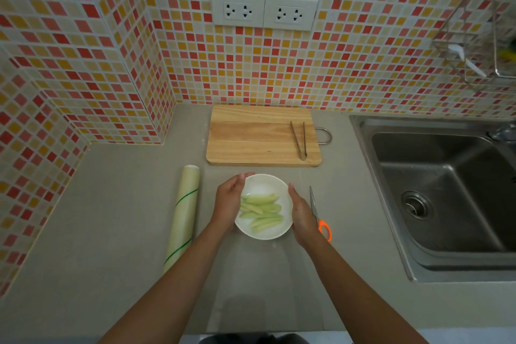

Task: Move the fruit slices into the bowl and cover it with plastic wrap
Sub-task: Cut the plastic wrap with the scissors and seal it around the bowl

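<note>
A white bowl (268,232) stands on the grey counter and holds several pale green fruit slices (262,211). My left hand (227,204) cups the bowl's left rim and my right hand (303,216) presses against its right rim, so both hands hold the bowl. A faint sheen lies over the bowl's top; I cannot tell if film covers it. The roll of plastic wrap (183,218) lies lengthwise on the counter left of my left hand.
A wooden cutting board (251,137) lies behind the bowl with metal tongs (299,139) on its right side. Orange-handled scissors (319,218) lie just right of my right hand. A steel sink (446,193) fills the right. Tiled walls stand behind and left.
</note>
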Tool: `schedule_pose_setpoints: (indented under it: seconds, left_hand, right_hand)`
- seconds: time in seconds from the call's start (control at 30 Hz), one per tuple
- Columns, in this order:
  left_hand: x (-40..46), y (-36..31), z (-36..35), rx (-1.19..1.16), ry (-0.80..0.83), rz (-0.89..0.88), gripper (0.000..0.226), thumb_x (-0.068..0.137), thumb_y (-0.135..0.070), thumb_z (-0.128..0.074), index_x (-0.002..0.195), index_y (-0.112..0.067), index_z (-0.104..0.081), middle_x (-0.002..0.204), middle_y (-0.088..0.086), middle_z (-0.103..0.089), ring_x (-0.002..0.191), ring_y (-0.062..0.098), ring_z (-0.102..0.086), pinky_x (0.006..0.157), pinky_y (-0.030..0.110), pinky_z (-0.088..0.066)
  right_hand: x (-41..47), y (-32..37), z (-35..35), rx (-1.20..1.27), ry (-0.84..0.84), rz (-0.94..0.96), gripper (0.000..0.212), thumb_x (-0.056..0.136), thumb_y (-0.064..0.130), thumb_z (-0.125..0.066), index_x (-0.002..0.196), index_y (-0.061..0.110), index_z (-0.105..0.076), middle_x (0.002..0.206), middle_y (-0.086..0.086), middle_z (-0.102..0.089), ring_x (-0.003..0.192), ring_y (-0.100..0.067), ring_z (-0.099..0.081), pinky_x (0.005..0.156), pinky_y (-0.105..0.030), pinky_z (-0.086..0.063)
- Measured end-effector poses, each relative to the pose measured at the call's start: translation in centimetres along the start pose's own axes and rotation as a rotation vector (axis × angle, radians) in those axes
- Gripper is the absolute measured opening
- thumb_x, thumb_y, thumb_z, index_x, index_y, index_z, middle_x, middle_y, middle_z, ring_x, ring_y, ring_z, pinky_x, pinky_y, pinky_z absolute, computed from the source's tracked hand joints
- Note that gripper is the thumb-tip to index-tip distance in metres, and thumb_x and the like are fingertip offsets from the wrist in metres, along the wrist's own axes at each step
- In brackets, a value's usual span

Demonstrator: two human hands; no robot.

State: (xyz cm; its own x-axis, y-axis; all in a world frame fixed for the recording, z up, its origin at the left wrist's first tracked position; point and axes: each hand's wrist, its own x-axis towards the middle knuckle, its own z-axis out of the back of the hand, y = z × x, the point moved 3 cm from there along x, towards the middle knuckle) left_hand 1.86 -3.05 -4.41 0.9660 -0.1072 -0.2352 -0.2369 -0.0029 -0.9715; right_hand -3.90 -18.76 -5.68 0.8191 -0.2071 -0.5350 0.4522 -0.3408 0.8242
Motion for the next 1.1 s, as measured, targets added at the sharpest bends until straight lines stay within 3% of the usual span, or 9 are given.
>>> schedule_pose_setpoints:
  seconds: [0.1,0.2,0.43,0.6,0.67,0.83,0.93,1.0,1.1]
  left_hand:
    - [0.2,-0.5,0.2,0.000,-0.008,-0.017,0.027,0.099,-0.027,-0.047,0.096,-0.026,-0.074,0.102,0.005,-0.074,0.102,0.026,-0.067,0.095,0.047,-0.052]
    - [0.3,-0.7,0.2,-0.002,-0.007,-0.020,0.026,0.099,-0.026,-0.047,0.096,-0.026,-0.073,0.103,0.006,-0.073,0.102,0.026,-0.067,0.094,0.046,-0.052]
    - [0.0,0.0,0.0,0.013,0.038,0.036,0.026,0.098,-0.029,-0.050,0.100,-0.021,-0.074,0.103,0.004,-0.074,0.104,0.027,-0.067,0.090,0.039,-0.053]
    - [-0.3,0.4,-0.2,-0.094,0.064,0.170,0.034,0.097,-0.039,-0.048,0.102,-0.017,-0.074,0.108,0.009,-0.073,0.105,0.028,-0.067,0.097,0.046,-0.051]
    - [-0.2,0.1,0.1,-0.098,0.008,0.202,0.037,0.097,-0.042,-0.046,0.101,-0.017,-0.074,0.108,0.010,-0.073,0.104,0.027,-0.067,0.098,0.047,-0.050]
    - [-1.6,1.4,0.0,-0.143,-0.039,0.316,0.055,0.096,-0.051,-0.041,0.110,-0.005,-0.068,0.106,0.018,-0.072,0.100,0.032,-0.068,0.091,0.042,-0.054]
    - [-2.4,1.8,-0.6,-0.201,-0.053,0.271,0.049,0.097,-0.046,-0.043,0.110,-0.006,-0.067,0.109,0.019,-0.071,0.103,0.032,-0.067,0.094,0.046,-0.052]
    - [-2.2,1.6,-0.4,-0.164,-0.065,0.248,0.042,0.097,-0.042,-0.046,0.102,-0.007,-0.068,0.104,0.018,-0.071,0.097,0.031,-0.068,0.089,0.044,-0.054]
    - [-1.7,1.9,0.4,-0.124,-0.055,0.280,0.040,0.094,-0.044,-0.051,0.100,-0.010,-0.070,0.094,0.011,-0.074,0.083,0.023,-0.071,0.072,0.033,-0.056]
  right_hand:
    - [-0.1,1.0,-0.1,0.043,0.052,0.114,0.034,0.101,0.030,-0.039,0.120,0.015,-0.062,0.119,-0.007,-0.066,0.111,-0.021,-0.061,0.096,-0.039,-0.048]
    - [-0.2,1.5,-0.3,0.080,0.062,0.114,0.035,0.100,0.024,-0.040,0.115,0.003,-0.063,0.112,-0.018,-0.064,0.107,-0.032,-0.059,0.098,-0.048,-0.044]
    - [-0.6,1.1,-0.4,0.012,0.116,-0.109,0.061,0.096,0.052,-0.039,0.122,0.002,-0.061,0.121,-0.024,-0.064,0.115,-0.037,-0.059,0.105,-0.051,-0.042]
    - [-0.3,1.5,-0.4,-0.126,-0.090,-0.065,0.048,0.096,0.048,-0.043,0.087,0.008,-0.069,0.087,-0.013,-0.072,0.078,-0.026,-0.069,0.070,-0.035,-0.055]
    - [-0.1,1.2,-0.3,-0.119,-0.113,-0.045,0.046,0.096,0.048,-0.043,0.084,0.011,-0.069,0.079,-0.007,-0.072,0.070,-0.020,-0.069,0.058,-0.027,-0.054]
    - [0.2,0.9,0.0,0.009,-0.187,-0.008,0.043,0.095,0.050,-0.044,0.083,0.017,-0.068,0.082,-0.006,-0.072,0.076,-0.021,-0.069,0.063,-0.030,-0.054]
    - [0.2,0.3,0.0,0.005,-0.212,-0.017,0.043,0.095,0.050,-0.044,0.081,0.018,-0.068,0.080,-0.004,-0.072,0.074,-0.020,-0.068,0.060,-0.029,-0.052]
    - [0.0,-0.3,0.4,-0.002,-0.189,-0.028,0.042,0.096,0.049,-0.044,0.085,0.017,-0.070,0.087,-0.007,-0.073,0.080,-0.022,-0.069,0.067,-0.032,-0.055]
    - [0.2,-0.2,1.3,-0.023,-0.092,-0.047,0.042,0.097,0.042,-0.045,0.103,0.009,-0.070,0.109,-0.016,-0.071,0.105,-0.032,-0.065,0.099,-0.046,-0.048]
